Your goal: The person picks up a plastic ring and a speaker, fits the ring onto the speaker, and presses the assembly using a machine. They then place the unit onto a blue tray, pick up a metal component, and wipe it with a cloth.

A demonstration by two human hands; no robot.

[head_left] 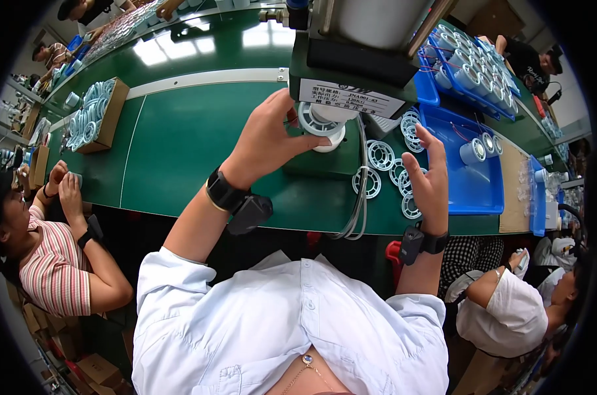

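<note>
The right hand (432, 184) was spread wide, but the left hand (264, 137), holding a round part (318, 124) toward the counter (193, 151)'s near edge, could be pinched if the press (351, 69) was dropped.

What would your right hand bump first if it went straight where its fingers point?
My right hand would probably bump the upper rings by its fingertips, though depth is hard to judge here.
</note>
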